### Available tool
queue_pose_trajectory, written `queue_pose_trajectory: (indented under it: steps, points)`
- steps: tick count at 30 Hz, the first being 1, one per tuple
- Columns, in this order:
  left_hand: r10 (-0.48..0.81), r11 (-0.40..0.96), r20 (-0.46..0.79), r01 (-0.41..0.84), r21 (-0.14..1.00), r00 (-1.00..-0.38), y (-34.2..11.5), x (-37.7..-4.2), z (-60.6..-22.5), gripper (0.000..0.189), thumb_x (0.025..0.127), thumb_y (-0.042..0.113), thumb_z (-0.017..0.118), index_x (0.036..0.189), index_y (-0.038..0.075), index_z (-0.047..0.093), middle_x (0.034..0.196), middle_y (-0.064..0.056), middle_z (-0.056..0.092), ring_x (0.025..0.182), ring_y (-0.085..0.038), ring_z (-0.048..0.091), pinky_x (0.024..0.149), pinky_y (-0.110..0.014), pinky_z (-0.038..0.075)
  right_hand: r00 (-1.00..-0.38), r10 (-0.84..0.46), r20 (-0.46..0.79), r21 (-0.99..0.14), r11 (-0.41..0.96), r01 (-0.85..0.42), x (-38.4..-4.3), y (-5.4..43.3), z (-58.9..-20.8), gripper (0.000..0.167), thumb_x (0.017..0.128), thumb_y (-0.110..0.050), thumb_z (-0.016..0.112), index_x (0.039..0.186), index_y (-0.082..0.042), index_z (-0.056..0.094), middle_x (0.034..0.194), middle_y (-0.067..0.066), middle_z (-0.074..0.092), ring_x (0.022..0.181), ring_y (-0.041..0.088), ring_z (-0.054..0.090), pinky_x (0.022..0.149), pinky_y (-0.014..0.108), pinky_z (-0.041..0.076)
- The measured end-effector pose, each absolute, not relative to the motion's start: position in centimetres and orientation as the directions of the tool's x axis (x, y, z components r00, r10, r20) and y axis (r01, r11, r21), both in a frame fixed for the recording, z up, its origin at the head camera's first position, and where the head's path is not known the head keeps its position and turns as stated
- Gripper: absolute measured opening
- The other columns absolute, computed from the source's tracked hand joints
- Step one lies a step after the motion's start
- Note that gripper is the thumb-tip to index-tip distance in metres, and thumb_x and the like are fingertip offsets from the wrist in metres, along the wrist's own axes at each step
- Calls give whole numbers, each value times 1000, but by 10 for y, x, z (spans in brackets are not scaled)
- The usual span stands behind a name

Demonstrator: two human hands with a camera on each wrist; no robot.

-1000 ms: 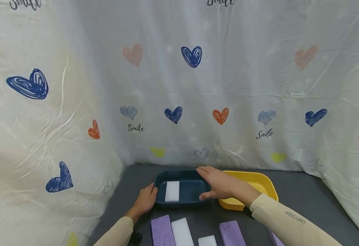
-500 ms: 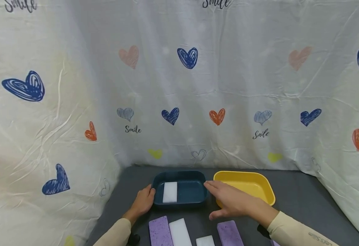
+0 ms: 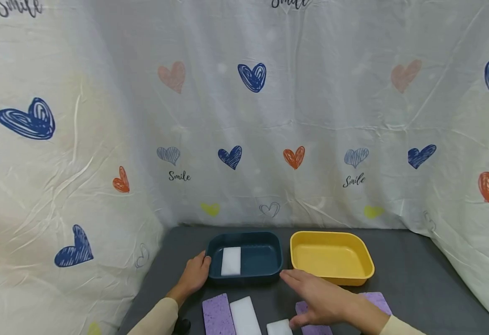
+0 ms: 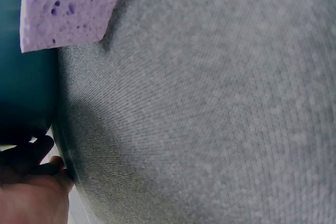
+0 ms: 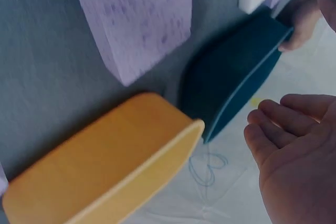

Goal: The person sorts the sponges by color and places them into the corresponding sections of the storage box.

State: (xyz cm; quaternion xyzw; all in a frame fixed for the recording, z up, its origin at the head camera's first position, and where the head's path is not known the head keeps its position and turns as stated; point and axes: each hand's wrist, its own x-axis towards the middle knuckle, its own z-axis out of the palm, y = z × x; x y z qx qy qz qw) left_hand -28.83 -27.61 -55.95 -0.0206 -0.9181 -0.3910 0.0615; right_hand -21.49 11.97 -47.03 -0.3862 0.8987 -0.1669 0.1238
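Note:
A dark blue tray stands near the back of the table, with one white block lying in its left part. My left hand grips the tray's left end; in the left wrist view its fingers bend at the tray wall. My right hand hovers over the sponges in front of the yellow tray. It holds nothing, its fingers nearly straight, its thumb apart from them. Beneath it, partly covered, is a purple sponge. Beside its thumb lies a short white block.
Front left, another purple sponge lies beside a long white block. A further purple sponge shows past the right wrist. The grey table ends at a white curtain printed with hearts.
My right hand has left the blue tray's right end and moved toward me and slightly right, over the sponges. The left hand stays at the tray.

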Motion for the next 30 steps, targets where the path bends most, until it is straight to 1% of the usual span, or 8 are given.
queue_pose_trajectory:
  steps: [6,10,14,16,19,24,26,30]
  points:
    - [-11,694,127,84,715,-992,-277,-287,-558,35,116,17,44,136,-2,66,119,-18,75,106,-29,69,100,-58,56,-642,-758,-112,-436,618,-654,-207,117,-489,100,92,-62,82,168,-11,43,170,8,49,153,25,52,122,50,49]
    - [-13,697,129,84,712,-992,-278,-287,-558,35,116,17,44,136,-2,66,120,-18,75,108,-30,69,101,-60,56,-628,-756,-187,-503,622,-599,-206,113,-500,94,93,-56,84,168,-17,43,171,2,49,152,19,53,119,48,51]
    - [-9,694,129,87,714,-992,-277,-287,-559,37,116,17,44,139,-3,65,126,-21,75,113,-32,70,105,-62,55,-591,-772,-234,-492,618,-613,-204,110,-510,86,97,-55,80,167,-18,46,168,0,51,150,17,55,118,46,53]
    - [-7,689,125,86,719,-992,-277,-286,-559,38,116,17,44,141,-3,64,128,-21,74,115,-33,70,107,-63,54,-573,-787,-228,-478,603,-638,-202,109,-516,86,99,-62,74,166,-16,47,168,0,52,149,18,55,118,45,53]
    - [-6,684,122,84,724,-993,-277,-286,-559,39,117,17,43,143,-3,63,129,-22,74,115,-33,69,108,-64,53,-562,-800,-212,-477,586,-655,-201,107,-522,82,102,-65,67,165,-15,49,166,0,54,149,19,56,120,44,51]
    - [-10,683,125,85,725,-992,-277,-287,-560,38,117,17,43,142,-3,64,127,-20,74,113,-31,69,107,-63,54,-544,-816,-196,-467,566,-679,-201,102,-539,75,106,-58,65,164,-13,51,166,2,55,150,20,55,125,45,46]
    - [-10,681,123,84,727,-992,-277,-288,-561,37,117,17,43,140,-2,64,124,-18,74,110,-30,69,105,-61,54,-520,-835,-181,-447,541,-712,-203,101,-552,73,109,-57,61,163,-10,51,165,4,56,150,20,55,126,44,45]
    - [-12,673,110,73,736,-994,-277,-286,-561,35,117,17,44,138,-2,65,117,-15,73,104,-27,67,100,-57,55,-483,-868,-116,-390,487,-781,-209,101,-584,71,112,-58,53,159,-6,55,159,6,62,145,19,60,123,44,49]
